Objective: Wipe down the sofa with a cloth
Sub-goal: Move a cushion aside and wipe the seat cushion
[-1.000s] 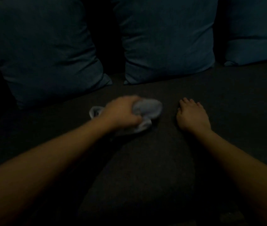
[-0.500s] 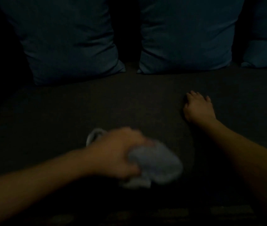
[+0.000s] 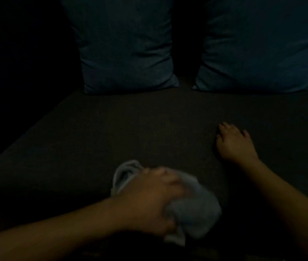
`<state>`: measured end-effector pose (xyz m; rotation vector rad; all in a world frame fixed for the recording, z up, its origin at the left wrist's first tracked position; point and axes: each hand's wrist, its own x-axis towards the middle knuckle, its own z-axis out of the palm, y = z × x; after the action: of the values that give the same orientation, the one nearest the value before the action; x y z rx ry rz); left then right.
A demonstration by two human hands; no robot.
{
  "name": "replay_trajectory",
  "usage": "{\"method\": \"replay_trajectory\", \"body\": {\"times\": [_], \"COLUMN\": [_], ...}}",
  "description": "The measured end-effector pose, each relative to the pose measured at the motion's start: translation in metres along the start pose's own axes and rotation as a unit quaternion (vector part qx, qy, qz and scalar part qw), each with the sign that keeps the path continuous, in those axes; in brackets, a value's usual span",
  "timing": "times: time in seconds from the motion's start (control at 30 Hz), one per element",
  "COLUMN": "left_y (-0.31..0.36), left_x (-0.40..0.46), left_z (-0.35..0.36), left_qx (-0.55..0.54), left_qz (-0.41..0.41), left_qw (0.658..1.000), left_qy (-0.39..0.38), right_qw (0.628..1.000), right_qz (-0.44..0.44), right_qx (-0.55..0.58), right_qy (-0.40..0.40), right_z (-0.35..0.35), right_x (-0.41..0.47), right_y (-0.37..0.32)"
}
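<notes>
The scene is dim. My left hand [image 3: 149, 200] grips a bunched pale grey cloth [image 3: 196, 210] and presses it on the dark sofa seat [image 3: 130, 129], near the seat's front edge. A loop of the cloth sticks out behind the hand. My right hand [image 3: 236, 144] lies flat on the seat, palm down with fingers spread, farther back and to the right of the cloth, apart from it.
Two dark blue cushions lean against the sofa back: one [image 3: 123, 46] at centre left, the other [image 3: 262, 44] at right, with a narrow gap between them. The far left is in deep shadow.
My left hand has dragged the cloth from the middle of the seat toward the front edge. The view has shifted left. My right hand has stayed flat on the seat.
</notes>
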<state>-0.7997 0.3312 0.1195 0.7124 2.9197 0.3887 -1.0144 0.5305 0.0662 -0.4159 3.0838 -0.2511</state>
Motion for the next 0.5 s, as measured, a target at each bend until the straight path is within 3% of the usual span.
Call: {"method": "replay_trajectory", "body": {"times": [0.07,0.1,0.2,0.27,0.33,0.37,0.4,0.5], "left_y": [0.000,-0.011,-0.079,-0.135,-0.167,-0.165,-0.155,-0.076], "left_x": [-0.006,0.007,0.062,0.078,0.078,0.075,0.070,0.036], "left_z": [-0.014,-0.029,-0.073,-0.082,-0.064,-0.052,-0.041,-0.011], "left_qx": [0.010,0.008,0.081,0.125,0.076,0.055,0.054,0.057], "left_qz": [0.014,-0.004,-0.164,-0.315,-0.467,-0.498,-0.494,-0.317], "left_qw": [0.999,1.000,0.974,0.932,0.875,0.859,0.860,0.941], "left_qy": [-0.037,-0.002,0.136,0.130,0.104,0.107,0.118,0.106], "right_qw": [1.000,1.000,1.000,1.000,1.000,1.000,1.000,1.000], "right_qz": [0.000,0.001,0.000,-0.002,0.001,0.002,0.001,0.012], "right_qx": [-0.003,-0.004,-0.007,-0.007,-0.004,-0.002,-0.004,-0.016], "right_qy": [-0.002,-0.002,-0.001,0.004,-0.002,-0.005,-0.006,-0.011], "right_z": [-0.002,-0.002,-0.002,-0.002,-0.002,-0.003,-0.003,-0.007], "right_x": [0.002,0.001,-0.002,-0.004,-0.005,-0.006,-0.005,-0.002], "right_y": [-0.002,-0.002,-0.003,-0.003,-0.002,-0.002,-0.003,-0.005]}}
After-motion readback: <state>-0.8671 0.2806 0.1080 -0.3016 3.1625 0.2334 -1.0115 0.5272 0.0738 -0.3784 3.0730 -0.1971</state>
